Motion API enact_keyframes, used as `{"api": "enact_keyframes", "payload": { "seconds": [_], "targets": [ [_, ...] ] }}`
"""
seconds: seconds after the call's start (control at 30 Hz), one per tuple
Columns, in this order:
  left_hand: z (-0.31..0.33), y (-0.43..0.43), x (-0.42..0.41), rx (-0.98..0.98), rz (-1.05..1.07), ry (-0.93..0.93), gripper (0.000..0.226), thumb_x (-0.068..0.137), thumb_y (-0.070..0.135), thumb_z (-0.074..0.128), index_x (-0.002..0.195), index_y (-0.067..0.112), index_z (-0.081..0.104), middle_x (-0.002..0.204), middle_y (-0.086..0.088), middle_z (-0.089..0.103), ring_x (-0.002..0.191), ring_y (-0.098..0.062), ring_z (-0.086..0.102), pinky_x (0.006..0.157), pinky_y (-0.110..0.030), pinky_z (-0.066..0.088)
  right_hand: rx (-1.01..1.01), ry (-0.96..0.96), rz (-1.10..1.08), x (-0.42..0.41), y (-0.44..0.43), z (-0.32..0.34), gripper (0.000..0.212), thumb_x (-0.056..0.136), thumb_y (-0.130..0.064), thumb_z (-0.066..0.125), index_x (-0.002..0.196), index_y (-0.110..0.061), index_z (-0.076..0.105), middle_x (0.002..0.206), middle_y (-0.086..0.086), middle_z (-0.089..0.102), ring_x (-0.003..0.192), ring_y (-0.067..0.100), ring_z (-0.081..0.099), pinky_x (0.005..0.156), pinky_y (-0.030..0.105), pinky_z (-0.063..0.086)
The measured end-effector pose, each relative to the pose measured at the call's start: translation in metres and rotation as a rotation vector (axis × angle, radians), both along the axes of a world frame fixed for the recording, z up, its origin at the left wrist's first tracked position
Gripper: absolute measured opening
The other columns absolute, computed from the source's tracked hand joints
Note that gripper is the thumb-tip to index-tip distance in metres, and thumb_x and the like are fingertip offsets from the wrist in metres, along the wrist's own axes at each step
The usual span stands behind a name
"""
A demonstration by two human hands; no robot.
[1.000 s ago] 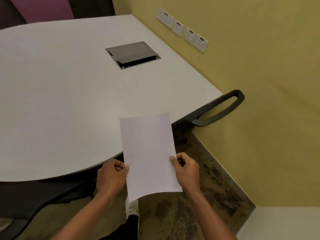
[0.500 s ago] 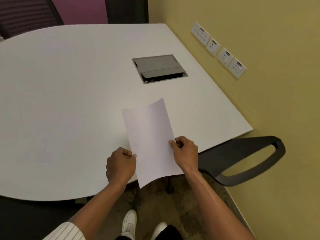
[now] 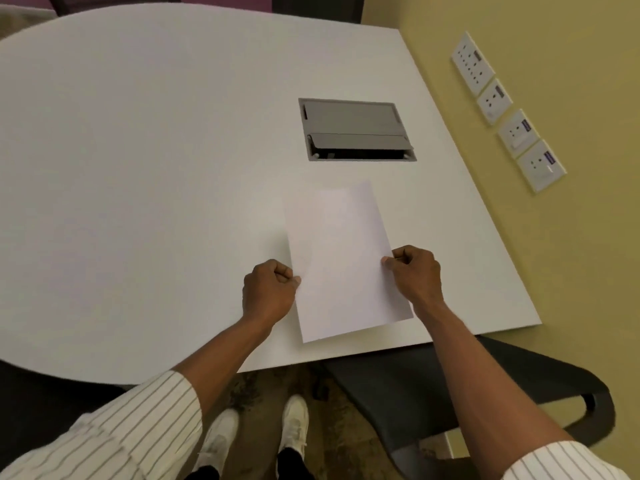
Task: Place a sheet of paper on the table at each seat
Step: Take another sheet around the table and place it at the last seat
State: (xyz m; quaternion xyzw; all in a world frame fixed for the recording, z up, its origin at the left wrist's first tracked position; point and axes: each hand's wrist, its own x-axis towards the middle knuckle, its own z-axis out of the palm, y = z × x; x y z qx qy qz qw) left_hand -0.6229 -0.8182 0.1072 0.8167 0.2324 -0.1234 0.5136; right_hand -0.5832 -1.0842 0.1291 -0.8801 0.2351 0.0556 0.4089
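One rectangular paper sheet (image 3: 341, 265), pinched by left hand (image 3: 268, 292) and right hand (image 3: 415, 275), over smooth white table (image 3: 138, 168).

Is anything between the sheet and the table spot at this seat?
Nothing visible does. The left hand and right hand pinch the sheet over bare table; the cable hatch sits beyond its far edge, apart.

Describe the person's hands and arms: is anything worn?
The left hand and right hand are bare, with no gloves, rings or watch visible. The forearms are uncovered. The left sleeve and right sleeve are white with thin dark stripes, ending well above the wrists.
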Motion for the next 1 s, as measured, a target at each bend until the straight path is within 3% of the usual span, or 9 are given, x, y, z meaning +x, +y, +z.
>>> {"api": "enact_keyframes", "payload": {
  "seconds": [0.23,0.4,0.6,1.0],
  "targets": [
    [-0.041,-0.088,0.028,-0.061,-0.039,0.047,0.011,0.093,0.021,0.083,0.094,0.019,0.072,0.095,-0.001,0.076,0.093,-0.027,0.078,0.093,-0.049,0.065,0.036,0.104,-0.002,0.026,-0.099,-0.048,0.006,0.096,-0.022,0.077,0.095,-0.016,0.078,0.094,0.000,0.077,0.087,0.022,0.069,0.067,0.030,0.048],
    [-0.067,-0.128,0.045,-0.012,-0.081,0.099,0.017,0.092,0.020,0.082,0.085,0.024,0.067,0.098,-0.005,0.079,0.096,-0.031,0.078,0.095,-0.048,0.063,0.038,0.151,-0.012,0.032,-0.142,-0.085,0.009,0.095,-0.022,0.078,0.098,-0.014,0.078,0.095,0.002,0.078,0.088,0.024,0.070,0.069,0.031,0.050],
    [-0.095,-0.154,0.062,0.055,-0.125,0.150,0.010,0.093,0.021,0.079,0.096,0.014,0.072,0.100,-0.005,0.078,0.097,-0.031,0.077,0.096,-0.047,0.062,-0.011,0.181,0.026,0.047,-0.165,-0.122,0.014,0.096,-0.024,0.078,0.104,-0.013,0.079,0.097,0.007,0.079,0.094,0.029,0.071,0.089,0.045,0.057],
    [-0.129,-0.174,0.085,0.168,-0.176,0.214,0.010,0.092,0.025,0.076,0.094,0.017,0.071,0.099,-0.001,0.077,0.099,-0.029,0.073,0.091,-0.042,0.061,-0.052,0.212,0.023,0.069,-0.183,-0.167,0.025,0.089,-0.029,0.086,0.106,-0.014,0.077,0.093,0.001,0.078,0.093,0.027,0.071,0.085,0.042,0.058]
  ]
}}
